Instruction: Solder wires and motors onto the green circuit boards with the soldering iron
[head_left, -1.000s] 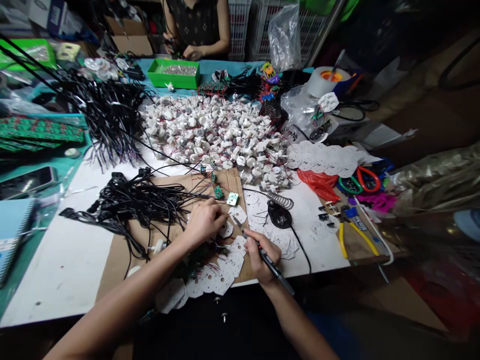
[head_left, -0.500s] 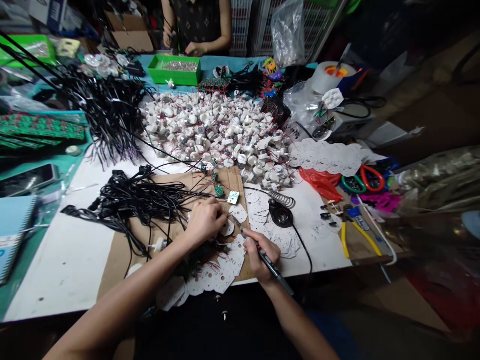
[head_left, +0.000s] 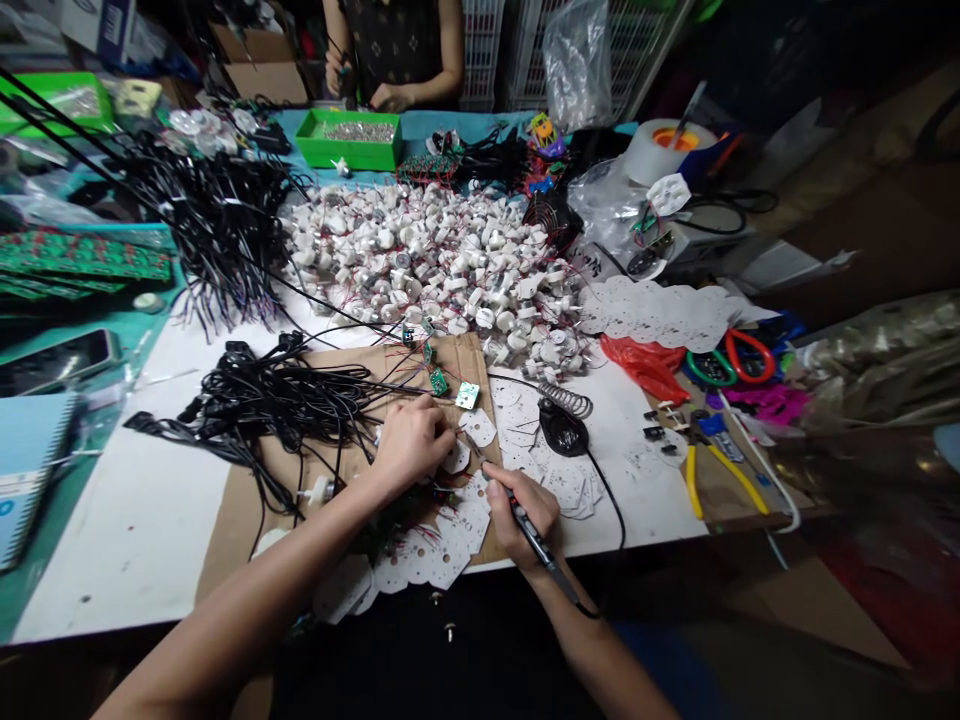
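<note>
My right hand (head_left: 525,512) grips a dark pen-shaped soldering iron (head_left: 544,555), its thin tip pointing up and left toward my other hand. My left hand (head_left: 412,438) is closed over the cardboard sheet (head_left: 232,510), fingers curled; what they pinch is hidden from me. Between the hands lies a white perforated disc (head_left: 456,457), close to the iron's tip. A second white disc (head_left: 478,428) and a small green-and-white circuit board (head_left: 466,396) rest just beyond. Bundled black cables (head_left: 300,390) spread left of my left hand. Below the hands fan out several white perforated plates (head_left: 427,558).
A large heap of small white motor-like parts (head_left: 435,250) covers the table's middle. Right of my hands stands a black iron holder with a coil spring (head_left: 568,400). Yellow-handled pliers (head_left: 724,475) lie farther right. A person (head_left: 397,60) works across the table behind a green tray (head_left: 349,150).
The soldering iron's rear end has swung slightly right and down, and its cord now shows. My left hand stays in place.
</note>
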